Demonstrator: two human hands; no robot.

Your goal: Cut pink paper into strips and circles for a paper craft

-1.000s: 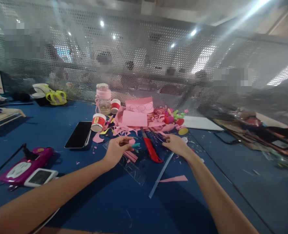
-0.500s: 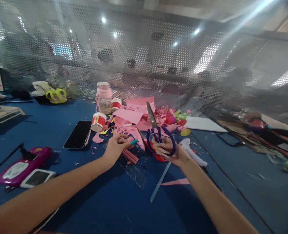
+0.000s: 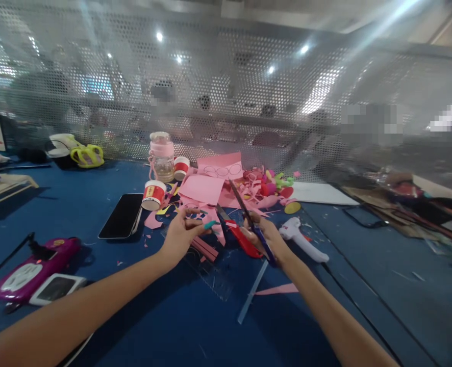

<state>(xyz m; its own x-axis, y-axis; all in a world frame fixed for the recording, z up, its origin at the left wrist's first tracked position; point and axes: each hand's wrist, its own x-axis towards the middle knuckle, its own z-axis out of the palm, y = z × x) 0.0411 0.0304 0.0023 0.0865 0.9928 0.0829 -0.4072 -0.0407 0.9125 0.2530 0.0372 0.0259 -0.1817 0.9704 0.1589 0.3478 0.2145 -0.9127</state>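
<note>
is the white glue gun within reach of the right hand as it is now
Probably yes, but not freely. The white glue gun lies on the blue table just right of the right hand, with nothing between them. That hand is full, though, gripping the scissors.

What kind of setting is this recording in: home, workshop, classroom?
Probably a shared craft workspace. A blue table is strewn with pink paper scraps, the right hand holds scissors, a white glue gun lies beside it, and a perforated screen divides it from blurred people beyond.
</note>
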